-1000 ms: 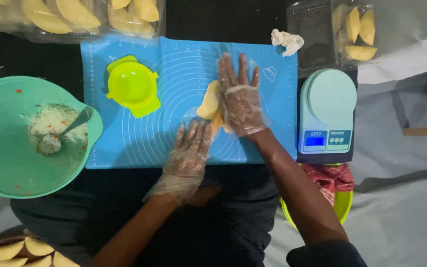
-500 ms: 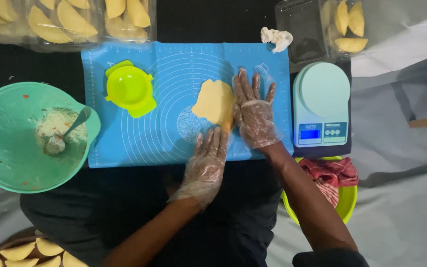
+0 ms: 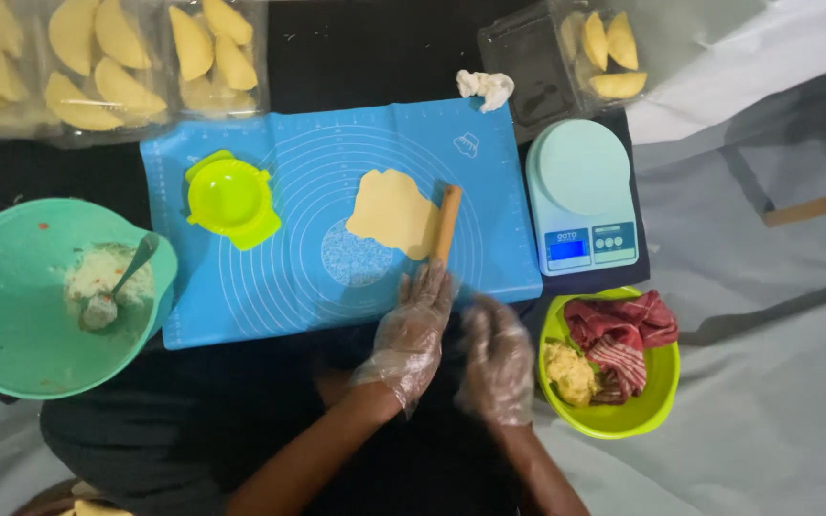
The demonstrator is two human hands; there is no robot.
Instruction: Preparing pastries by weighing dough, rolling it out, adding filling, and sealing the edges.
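A flattened piece of yellow dough (image 3: pixel 392 210) lies on the blue baking mat (image 3: pixel 279 277). A small wooden rolling pin (image 3: pixel 446 225) rests along the dough's right edge. My left hand (image 3: pixel 411 334), in a clear plastic glove, lies at the mat's near edge with its fingertips close to the pin's near end; whether they touch it is unclear. My right hand (image 3: pixel 497 358), also gloved and blurred, is just off the mat beside the left one and holds nothing.
A green dumpling press (image 3: pixel 230 199) sits on the mat's left. A teal bowl (image 3: pixel 11 325) with filling and a spoon is left. A kitchen scale (image 3: pixel 582 196) stands right, above a lime bowl (image 3: pixel 623 416) with cloth and dough. Bags of folded pastries (image 3: pixel 97 62) lie behind.
Both hands have drawn back from the dough toward the mat's near edge. The rolling pin now lies uncovered beside the flattened dough. The view has shifted slightly.
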